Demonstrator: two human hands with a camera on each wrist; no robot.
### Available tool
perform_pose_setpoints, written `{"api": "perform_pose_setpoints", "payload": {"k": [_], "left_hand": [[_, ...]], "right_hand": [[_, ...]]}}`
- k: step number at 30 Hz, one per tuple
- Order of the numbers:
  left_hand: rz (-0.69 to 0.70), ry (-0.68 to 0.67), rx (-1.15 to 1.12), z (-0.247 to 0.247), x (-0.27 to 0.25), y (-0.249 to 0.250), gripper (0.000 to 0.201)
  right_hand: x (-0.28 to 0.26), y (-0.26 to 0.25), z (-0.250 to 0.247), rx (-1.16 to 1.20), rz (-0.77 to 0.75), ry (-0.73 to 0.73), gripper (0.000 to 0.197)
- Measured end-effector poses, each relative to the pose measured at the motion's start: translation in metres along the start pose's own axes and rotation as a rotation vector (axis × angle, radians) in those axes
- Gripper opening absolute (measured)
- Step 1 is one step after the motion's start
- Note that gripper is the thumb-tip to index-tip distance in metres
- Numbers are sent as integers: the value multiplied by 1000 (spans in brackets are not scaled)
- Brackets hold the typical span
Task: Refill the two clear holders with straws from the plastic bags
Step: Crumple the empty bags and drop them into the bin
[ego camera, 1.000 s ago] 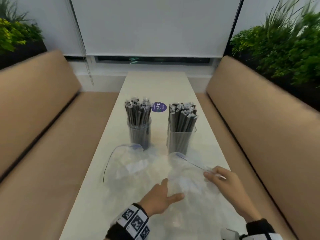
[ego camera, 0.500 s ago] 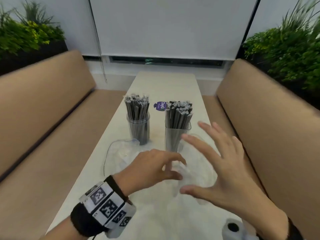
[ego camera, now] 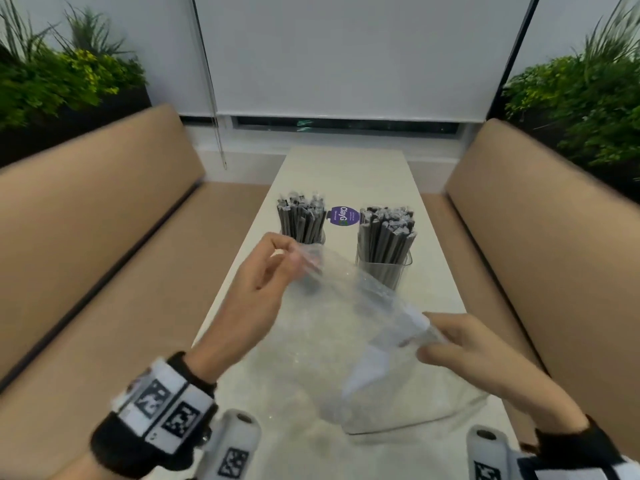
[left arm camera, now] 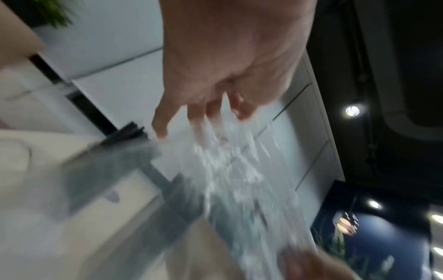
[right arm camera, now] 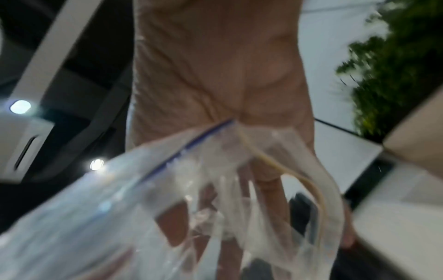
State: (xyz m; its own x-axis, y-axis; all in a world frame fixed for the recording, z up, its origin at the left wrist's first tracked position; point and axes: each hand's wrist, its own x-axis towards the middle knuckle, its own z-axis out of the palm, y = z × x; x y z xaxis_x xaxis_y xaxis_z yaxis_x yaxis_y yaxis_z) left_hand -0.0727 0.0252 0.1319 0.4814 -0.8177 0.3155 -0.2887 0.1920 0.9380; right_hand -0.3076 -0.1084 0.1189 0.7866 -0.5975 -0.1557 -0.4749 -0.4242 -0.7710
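Note:
Two clear holders stand upright at mid-table, both packed with grey wrapped straws: the left holder (ego camera: 302,221) and the right holder (ego camera: 385,247). Both hands hold one clear plastic bag (ego camera: 353,327) lifted off the table in front of the holders. My left hand (ego camera: 266,271) pinches its far upper corner, just before the left holder. My right hand (ego camera: 446,344) grips the bag's near right edge. In the right wrist view the bag (right arm camera: 167,208) shows a blue zip strip and drapes over my fingers. The left wrist view is blurred, with the bag (left arm camera: 230,170) hanging from my fingertips. The bag looks empty.
The narrow white table (ego camera: 346,168) runs away from me between two tan bench seats (ego camera: 86,220) (ego camera: 554,220). A purple round sticker (ego camera: 343,215) lies between the holders. Plants sit behind both benches. More clear plastic lies flat on the table under the held bag.
Both hands rose off the bags on the table, opened in the air, and now hold one bag lifted between them. The head view has shifted and come closer.

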Motion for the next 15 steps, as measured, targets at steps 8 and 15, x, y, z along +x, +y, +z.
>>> {"api": "perform_pose_setpoints", "payload": {"k": [8,15], "left_hand": [[304,366,581,-72,24,-4,9],[130,259,885,-80,27,-99,32]], "right_hand": [[40,-25,34,383,26,-144,20],[117,29,103,334,386,6,51]]}}
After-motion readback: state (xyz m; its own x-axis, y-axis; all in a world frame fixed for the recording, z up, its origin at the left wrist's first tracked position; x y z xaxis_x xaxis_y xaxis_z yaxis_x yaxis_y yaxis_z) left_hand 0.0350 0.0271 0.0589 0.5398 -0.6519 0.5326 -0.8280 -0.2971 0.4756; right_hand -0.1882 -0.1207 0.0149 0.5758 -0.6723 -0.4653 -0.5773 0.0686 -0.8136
